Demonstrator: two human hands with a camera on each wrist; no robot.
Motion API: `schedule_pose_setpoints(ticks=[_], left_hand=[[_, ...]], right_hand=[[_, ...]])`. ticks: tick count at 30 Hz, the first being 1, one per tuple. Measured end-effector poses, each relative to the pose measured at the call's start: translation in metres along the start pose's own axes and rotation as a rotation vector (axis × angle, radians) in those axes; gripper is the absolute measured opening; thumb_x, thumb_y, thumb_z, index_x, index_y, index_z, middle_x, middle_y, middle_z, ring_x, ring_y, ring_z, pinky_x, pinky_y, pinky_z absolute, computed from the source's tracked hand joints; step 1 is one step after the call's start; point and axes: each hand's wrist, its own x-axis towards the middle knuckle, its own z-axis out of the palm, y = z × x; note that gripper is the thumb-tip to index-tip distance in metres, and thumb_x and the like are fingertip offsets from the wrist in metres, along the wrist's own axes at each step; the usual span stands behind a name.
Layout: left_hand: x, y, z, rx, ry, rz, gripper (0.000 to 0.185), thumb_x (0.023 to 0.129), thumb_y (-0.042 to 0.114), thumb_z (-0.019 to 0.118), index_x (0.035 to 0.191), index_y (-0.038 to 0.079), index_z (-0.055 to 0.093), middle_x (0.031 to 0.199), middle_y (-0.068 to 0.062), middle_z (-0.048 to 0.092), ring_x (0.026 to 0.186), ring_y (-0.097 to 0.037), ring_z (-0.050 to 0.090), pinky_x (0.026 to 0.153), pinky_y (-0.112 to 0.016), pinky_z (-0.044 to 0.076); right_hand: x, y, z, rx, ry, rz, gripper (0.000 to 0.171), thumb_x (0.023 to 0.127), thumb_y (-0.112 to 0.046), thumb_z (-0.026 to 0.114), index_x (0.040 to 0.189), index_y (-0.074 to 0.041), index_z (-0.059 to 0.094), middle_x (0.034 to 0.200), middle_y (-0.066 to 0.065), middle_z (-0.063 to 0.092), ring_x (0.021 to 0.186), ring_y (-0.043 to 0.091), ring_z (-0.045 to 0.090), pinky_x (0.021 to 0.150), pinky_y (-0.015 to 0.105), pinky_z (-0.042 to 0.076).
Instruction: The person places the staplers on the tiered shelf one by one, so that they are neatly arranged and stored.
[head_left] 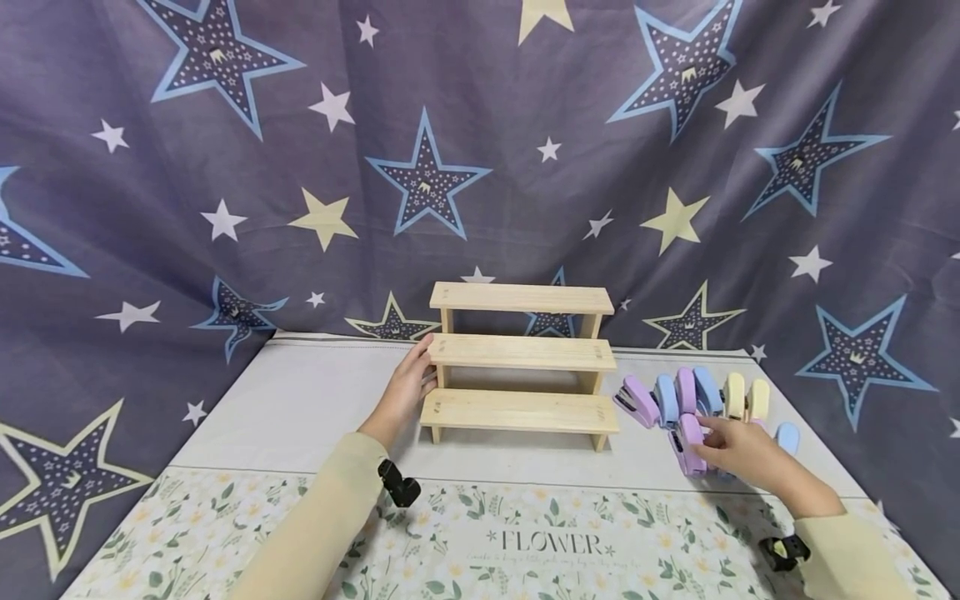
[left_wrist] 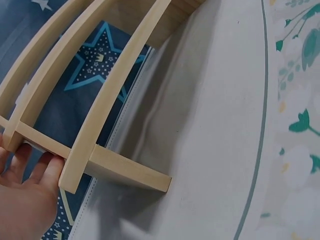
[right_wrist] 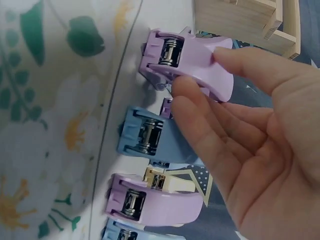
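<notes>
A three-step wooden display stand (head_left: 521,352) stands on the white part of the table cover. At its left side, my left hand (head_left: 405,387) grips the end of the middle step. In the left wrist view, the fingertips of this hand pass partly behind the wooden side (left_wrist: 125,167). My right hand (head_left: 746,454) pinches a light purple stapler (head_left: 687,446), the nearest in a group at the right. The right wrist view shows the thumb on the top of this purple stapler (right_wrist: 200,62) and fingers along its side. Close by is a blue stapler (right_wrist: 147,132).
Behind the held one, several staplers stand together: purple (head_left: 639,398), blue (head_left: 707,392) and yellow (head_left: 757,398). Another blue stapler (head_left: 787,437) shows beyond my right hand. A star-patterned curtain (head_left: 480,167) hangs behind the table. Floral cover (head_left: 555,533) lies along the front.
</notes>
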Motion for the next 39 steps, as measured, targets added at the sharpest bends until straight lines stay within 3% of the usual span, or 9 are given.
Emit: schedule_pose_setpoints(ticks=[3,6,11,19,28,34,39], left_hand=[[0.000,-0.001,-0.001,0.012,-0.005,0.004,0.050,0.111,0.023,0.028,0.161,0.019,0.023,0.164,-0.015,0.019,0.146,-0.037,0.027,0.120,-0.048,0.028],[0.001,-0.002,-0.002,0.013,0.000,0.010,0.050,0.112,0.023,0.028,0.161,0.020,0.024,0.163,-0.015,0.021,0.145,-0.037,0.028,0.119,-0.048,0.030],[0.004,-0.006,-0.004,0.010,0.000,0.021,0.049,0.112,0.022,0.028,0.161,0.018,0.023,0.163,-0.016,0.021,0.145,-0.039,0.028,0.119,-0.049,0.030],[0.005,-0.007,-0.004,0.005,0.002,0.031,0.050,0.112,0.023,0.029,0.161,0.016,0.022,0.163,-0.017,0.020,0.145,-0.041,0.027,0.119,-0.050,0.030],[0.004,-0.007,-0.002,0.024,0.006,0.035,0.050,0.112,0.023,0.028,0.161,0.018,0.023,0.163,-0.017,0.020,0.144,-0.040,0.029,0.118,-0.050,0.031],[0.005,-0.006,-0.001,0.032,0.001,0.037,0.050,0.112,0.023,0.028,0.161,0.018,0.023,0.163,-0.017,0.020,0.145,-0.039,0.029,0.118,-0.050,0.031],[0.005,-0.006,-0.001,0.023,-0.004,0.044,0.050,0.112,0.022,0.028,0.161,0.016,0.022,0.162,-0.019,0.020,0.144,-0.040,0.029,0.118,-0.051,0.031]], right_hand=[[-0.002,-0.001,0.004,-0.007,0.013,0.010,0.038,0.090,-0.023,0.074,0.113,0.007,0.066,0.068,-0.005,0.064,0.057,0.010,0.055,0.048,0.027,0.046],[-0.001,-0.003,0.007,-0.027,0.031,0.015,0.025,0.090,-0.027,0.075,0.093,-0.004,0.068,0.060,-0.006,0.059,0.052,0.011,0.053,0.046,0.028,0.042],[0.001,-0.007,0.009,-0.022,0.011,0.060,0.029,0.091,-0.031,0.073,0.083,-0.005,0.065,0.057,-0.004,0.058,0.052,0.013,0.056,0.046,0.030,0.045],[0.003,-0.011,0.008,-0.008,-0.009,0.118,0.030,0.092,-0.030,0.072,0.087,-0.001,0.065,0.059,-0.002,0.060,0.053,0.015,0.061,0.049,0.031,0.049],[0.002,-0.018,0.002,-0.001,-0.014,0.137,0.023,0.093,-0.026,0.068,0.084,-0.005,0.063,0.058,-0.002,0.060,0.052,0.015,0.059,0.047,0.031,0.050],[0.002,-0.028,-0.008,0.017,-0.001,0.110,0.025,0.095,-0.029,0.066,0.085,-0.006,0.061,0.059,-0.002,0.059,0.052,0.015,0.057,0.046,0.031,0.049],[0.003,-0.038,-0.015,-0.042,0.059,0.060,0.024,0.094,-0.030,0.065,0.085,-0.008,0.059,0.056,-0.005,0.054,0.049,0.014,0.050,0.046,0.029,0.041]])
